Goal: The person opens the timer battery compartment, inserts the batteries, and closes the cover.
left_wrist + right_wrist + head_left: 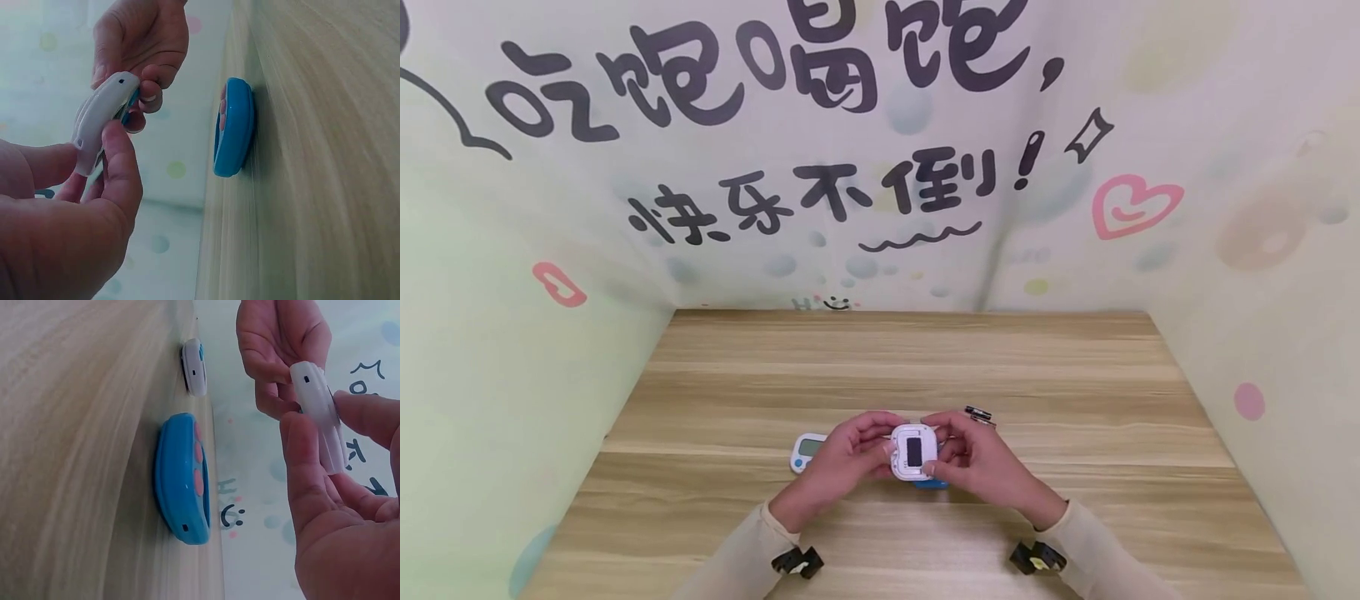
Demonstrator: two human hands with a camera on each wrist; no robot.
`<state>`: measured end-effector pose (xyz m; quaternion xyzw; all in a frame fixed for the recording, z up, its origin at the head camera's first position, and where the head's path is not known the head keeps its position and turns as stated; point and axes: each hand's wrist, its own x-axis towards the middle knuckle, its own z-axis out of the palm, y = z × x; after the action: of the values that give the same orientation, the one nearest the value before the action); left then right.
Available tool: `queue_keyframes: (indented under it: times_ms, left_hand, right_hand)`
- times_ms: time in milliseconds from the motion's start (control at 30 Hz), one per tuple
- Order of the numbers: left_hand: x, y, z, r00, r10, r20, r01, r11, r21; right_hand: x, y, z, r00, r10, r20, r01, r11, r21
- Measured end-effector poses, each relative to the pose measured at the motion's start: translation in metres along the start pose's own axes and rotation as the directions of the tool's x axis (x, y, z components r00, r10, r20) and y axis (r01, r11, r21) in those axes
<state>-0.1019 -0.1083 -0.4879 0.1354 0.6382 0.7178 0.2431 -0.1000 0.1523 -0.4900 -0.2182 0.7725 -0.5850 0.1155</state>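
Both hands hold a white digital timer (914, 452) above the table, its back with a black rectangle facing up in the head view. My left hand (853, 457) pinches its left side between thumb and fingers. On the opposite side, the thumb and fingers of my right hand (983, 462) grip the edge. A bit of blue shows at the timer's far face (127, 114) in the left wrist view. Below the hands lies a blue timer (181, 481) with pink buttons, mostly hidden from the head camera. A second white timer (808, 448) with a grey screen rests by my left hand.
Small dark cylinders that look like batteries (977, 413) lie just beyond my right hand. The wood-grain table (895, 358) meets a printed wall (820, 275) at the back, with side walls at left and right.
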Motion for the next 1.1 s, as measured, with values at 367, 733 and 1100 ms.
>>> queue_keyframes:
  times_ms: [367, 733, 1100]
  left_hand:
    - [0.000, -0.003, 0.012, 0.998, -0.044, -0.040, 0.042, 0.998, -0.044]
    - [0.000, -0.003, 0.011, 0.998, -0.024, -0.062, 0.022, 0.999, -0.038]
    - [-0.001, -0.002, 0.013, 0.999, -0.013, -0.045, 0.011, 1.000, -0.025]
  right_hand:
    - [0.000, 0.002, 0.002, 0.999, 0.045, -0.015, -0.045, 0.999, -0.008]
    - [0.001, 0.001, 0.001, 0.992, 0.099, 0.072, -0.088, 0.985, -0.150]
    - [0.001, -0.001, 0.003, 0.989, 0.110, 0.102, -0.097, 0.987, -0.129]
